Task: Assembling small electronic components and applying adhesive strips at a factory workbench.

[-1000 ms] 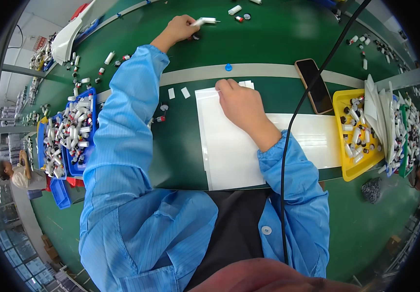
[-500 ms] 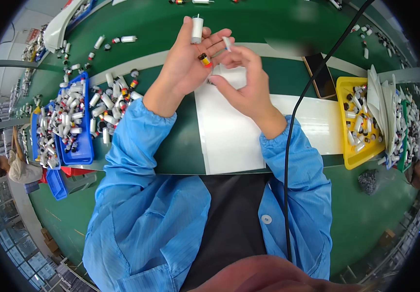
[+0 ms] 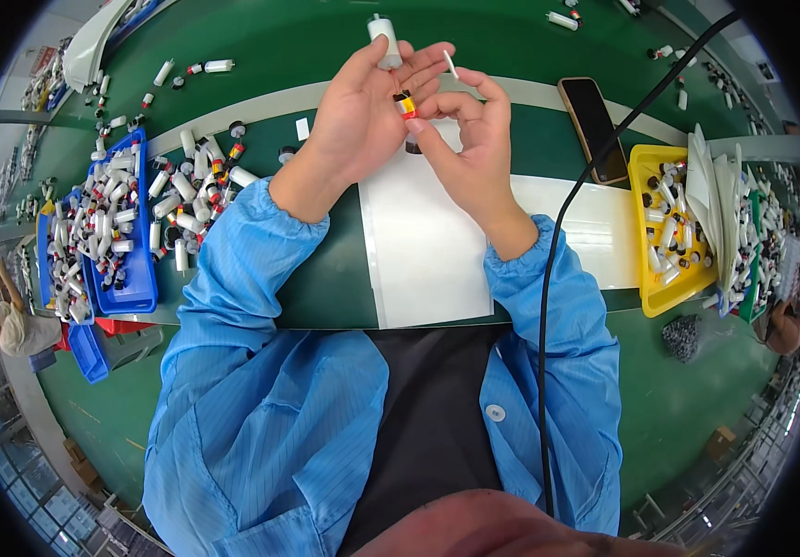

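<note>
Palm up, my left hand (image 3: 354,125) keeps a white cylinder (image 3: 385,46) with a small pin at its top between thumb and fingers. A small black, yellow and red part (image 3: 406,104) lies across its palm and fingers. My right hand (image 3: 474,139) meets that part with its thumb and a bent finger, which seem to pinch its red end. On the right index fingertip sits a thin white strip (image 3: 450,64), seen nearly edge-on. Below the fingers a dark round piece (image 3: 413,147) shows partly, resting near the white sheet (image 3: 428,251).
Blue bins (image 3: 145,297) and a loose heap of white cylinders (image 3: 187,195) stand at the left. To the right are a phone (image 3: 593,130), a yellow tray (image 3: 649,297) of parts and a black cable (image 3: 567,200). A small white piece (image 3: 303,128) lies near my left wrist.
My right thumb has closed in on the yellow and red part, which stood apart from it before. The white strip has turned edge-on. The whole view has shifted slightly.
</note>
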